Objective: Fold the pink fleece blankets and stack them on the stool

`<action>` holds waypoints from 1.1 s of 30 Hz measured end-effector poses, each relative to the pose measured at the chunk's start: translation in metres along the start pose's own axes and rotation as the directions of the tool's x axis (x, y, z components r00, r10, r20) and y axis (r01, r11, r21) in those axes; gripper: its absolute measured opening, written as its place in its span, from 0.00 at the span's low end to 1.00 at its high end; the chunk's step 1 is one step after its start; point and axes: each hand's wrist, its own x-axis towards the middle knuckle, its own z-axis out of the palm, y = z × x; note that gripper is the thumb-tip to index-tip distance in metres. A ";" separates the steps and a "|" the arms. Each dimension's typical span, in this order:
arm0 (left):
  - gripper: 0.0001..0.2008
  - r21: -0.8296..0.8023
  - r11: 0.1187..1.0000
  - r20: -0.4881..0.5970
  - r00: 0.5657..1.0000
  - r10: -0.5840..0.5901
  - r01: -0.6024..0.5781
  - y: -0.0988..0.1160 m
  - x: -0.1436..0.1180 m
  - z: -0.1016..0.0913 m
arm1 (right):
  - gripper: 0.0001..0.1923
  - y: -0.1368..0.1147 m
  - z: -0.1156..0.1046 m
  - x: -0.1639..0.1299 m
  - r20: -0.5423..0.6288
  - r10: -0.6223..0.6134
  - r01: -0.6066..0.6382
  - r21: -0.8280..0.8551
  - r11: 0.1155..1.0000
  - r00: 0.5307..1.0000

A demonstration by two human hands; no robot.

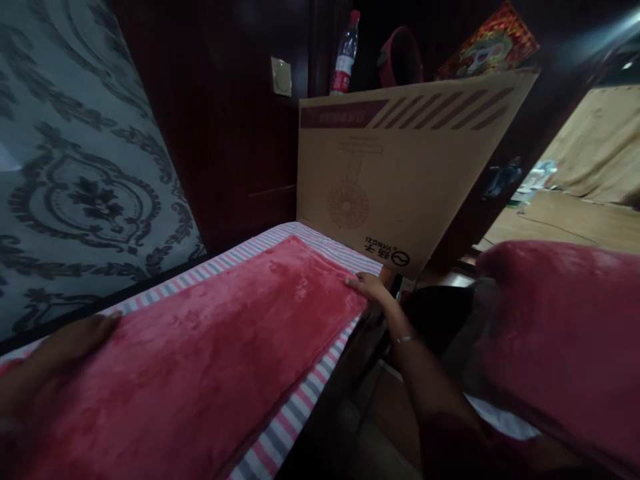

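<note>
Left hand (55,350): flat, fingers spread, pressing near edge of red fleece blanket (200,360) | right hand (369,285): open, palm down on its far corner, clasping nothing | blanket: spread on striped sheet (300,407) beside cardboard box (400,173) | step, judged: smoothing flat | next calls for: even outward strokes toward edges.

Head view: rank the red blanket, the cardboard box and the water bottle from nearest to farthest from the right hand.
1. Red blanket: the right hand rests on its far corner, touching.
2. Cardboard box: stands just behind the hand, at the bed's end.
3. Water bottle: up behind the box's top edge, farthest.
</note>
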 end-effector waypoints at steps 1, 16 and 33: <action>0.28 -0.030 1.000 -0.006 1.000 -0.010 0.009 0.020 -0.002 -0.005 | 0.19 0.002 0.002 -0.002 -0.007 -0.012 0.013 0.036 0.999 1.000; 0.18 -0.145 0.947 -0.036 0.958 0.284 -0.286 0.280 0.089 0.045 | 0.37 0.030 0.035 -0.027 -0.350 0.076 0.066 0.377 0.924 0.934; 0.36 -0.634 0.703 -0.167 0.945 0.282 -0.322 0.385 0.126 0.058 | 0.34 0.024 0.030 -0.053 -0.345 0.109 0.166 0.675 0.719 0.932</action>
